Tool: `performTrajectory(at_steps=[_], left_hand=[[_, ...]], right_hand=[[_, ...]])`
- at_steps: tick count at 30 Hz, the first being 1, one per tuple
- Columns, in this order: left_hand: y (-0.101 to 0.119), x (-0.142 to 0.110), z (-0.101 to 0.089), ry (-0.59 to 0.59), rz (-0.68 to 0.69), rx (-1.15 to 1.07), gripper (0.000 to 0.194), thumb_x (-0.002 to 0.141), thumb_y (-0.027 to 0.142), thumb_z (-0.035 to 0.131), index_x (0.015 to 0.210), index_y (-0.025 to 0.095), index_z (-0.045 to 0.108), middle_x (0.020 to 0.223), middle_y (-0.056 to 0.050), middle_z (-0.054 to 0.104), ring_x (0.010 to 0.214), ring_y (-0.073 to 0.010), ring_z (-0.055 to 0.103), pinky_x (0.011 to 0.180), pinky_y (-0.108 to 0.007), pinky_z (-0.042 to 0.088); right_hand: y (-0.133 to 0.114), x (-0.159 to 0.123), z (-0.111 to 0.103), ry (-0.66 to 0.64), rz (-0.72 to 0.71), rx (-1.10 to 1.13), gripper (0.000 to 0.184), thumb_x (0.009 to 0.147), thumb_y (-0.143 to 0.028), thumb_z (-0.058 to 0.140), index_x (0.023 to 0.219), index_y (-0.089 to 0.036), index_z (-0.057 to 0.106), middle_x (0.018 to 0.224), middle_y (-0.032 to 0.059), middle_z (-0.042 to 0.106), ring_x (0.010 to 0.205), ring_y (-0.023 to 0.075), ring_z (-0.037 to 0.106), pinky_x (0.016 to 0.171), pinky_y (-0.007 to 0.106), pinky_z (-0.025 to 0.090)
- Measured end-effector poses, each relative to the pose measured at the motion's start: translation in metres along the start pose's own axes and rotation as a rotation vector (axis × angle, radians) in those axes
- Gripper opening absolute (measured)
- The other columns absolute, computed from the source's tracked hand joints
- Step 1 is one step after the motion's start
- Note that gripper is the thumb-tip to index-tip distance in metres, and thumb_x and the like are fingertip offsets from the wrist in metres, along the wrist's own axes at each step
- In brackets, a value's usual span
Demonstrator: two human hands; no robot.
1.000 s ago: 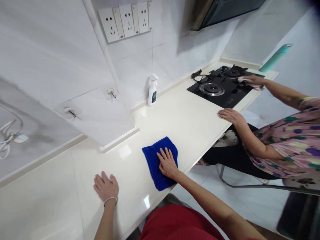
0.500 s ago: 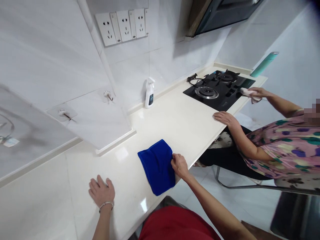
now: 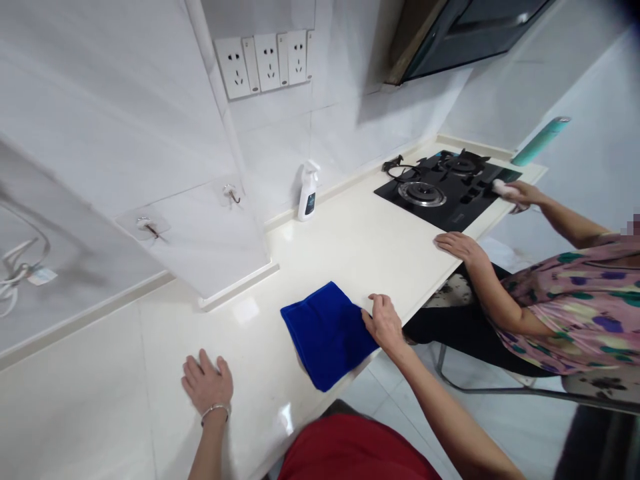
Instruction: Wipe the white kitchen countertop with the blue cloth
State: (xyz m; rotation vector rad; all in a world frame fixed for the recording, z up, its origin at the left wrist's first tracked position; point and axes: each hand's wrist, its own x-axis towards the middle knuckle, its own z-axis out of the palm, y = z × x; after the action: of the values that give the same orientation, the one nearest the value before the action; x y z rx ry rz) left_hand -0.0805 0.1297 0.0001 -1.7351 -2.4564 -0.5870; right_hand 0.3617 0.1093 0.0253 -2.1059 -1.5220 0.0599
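A blue cloth [image 3: 330, 337] lies spread on the pale countertop [image 3: 250, 373], close to its front edge. My right hand [image 3: 386, 325] is at the cloth's right edge, thumb by the fabric and the other fingers lifted apart from it. Nothing shows in its grasp. Well to the left of the cloth, my left hand [image 3: 207, 381] rests flat on the counter with fingers spread, a bracelet round its wrist. Behind the cloth, a white spray bottle [image 3: 308, 192] stands upright against the wall.
To the right, a seated person [image 3: 570, 313] holds a white cloth [image 3: 506, 189] at the edge of a black gas hob [image 3: 440, 190]; their other hand rests on the counter. A green cylinder [image 3: 541, 141] stands past the hob. Wall hooks [image 3: 150, 228] and sockets [image 3: 267, 63] are above.
The cloth's right side has been laid out flatter and wider. My right hand has moved slightly right and its pinch has loosened. My left hand stays in place.
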Motion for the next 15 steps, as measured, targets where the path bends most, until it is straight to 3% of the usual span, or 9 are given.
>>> performTrajectory(at_steps=[2,4,6,9,15], left_hand=[[-0.001,0.001,0.000,0.002,0.002,0.003,0.064,0.097,0.044,0.032,0.146,0.004,0.044,0.157,-0.031,0.033,0.151,-0.0382,0.026,0.121,-0.060,0.025],[-0.002,0.001,0.001,-0.005,-0.004,0.005,0.065,0.097,0.044,0.031,0.146,0.004,0.045,0.156,-0.031,0.035,0.150,-0.0395,0.027,0.121,-0.061,0.025],[-0.002,0.002,0.001,-0.010,-0.010,0.011,0.065,0.097,0.044,0.031,0.145,0.004,0.045,0.156,-0.031,0.035,0.150,-0.0403,0.028,0.120,-0.061,0.026],[-0.003,0.003,0.002,-0.006,-0.009,0.015,0.066,0.097,0.046,0.030,0.145,0.005,0.046,0.157,-0.030,0.035,0.150,-0.0401,0.028,0.120,-0.061,0.027],[-0.005,0.005,0.002,-0.075,-0.042,0.028,0.069,0.096,0.050,0.026,0.147,0.006,0.044,0.158,-0.028,0.035,0.150,-0.0396,0.027,0.120,-0.060,0.027]], right_hand=[[-0.011,-0.002,0.006,0.044,-0.112,-0.058,0.057,0.097,-0.046,0.043,0.141,-0.010,0.045,0.144,0.0271,0.047,0.130,0.0399,0.049,0.102,0.055,0.047],[-0.033,-0.014,0.024,-0.007,-0.230,-0.058,0.064,0.097,-0.047,0.044,0.151,-0.013,0.036,0.156,0.0221,0.037,0.146,0.0413,0.030,0.114,0.061,0.034],[-0.058,-0.028,0.049,-0.132,-0.344,-0.082,0.062,0.096,-0.045,0.046,0.154,-0.023,0.035,0.161,0.0129,0.033,0.150,0.0420,0.021,0.118,0.068,0.024],[-0.083,-0.041,0.076,-0.170,-0.351,-0.106,0.065,0.093,-0.040,0.051,0.155,-0.027,0.036,0.165,0.0102,0.027,0.152,0.0466,0.010,0.116,0.076,0.014],[-0.083,-0.040,0.083,-0.139,-0.354,-0.080,0.073,0.090,-0.039,0.054,0.158,-0.029,0.029,0.166,0.0081,0.022,0.152,0.0475,0.005,0.115,0.078,0.015]])
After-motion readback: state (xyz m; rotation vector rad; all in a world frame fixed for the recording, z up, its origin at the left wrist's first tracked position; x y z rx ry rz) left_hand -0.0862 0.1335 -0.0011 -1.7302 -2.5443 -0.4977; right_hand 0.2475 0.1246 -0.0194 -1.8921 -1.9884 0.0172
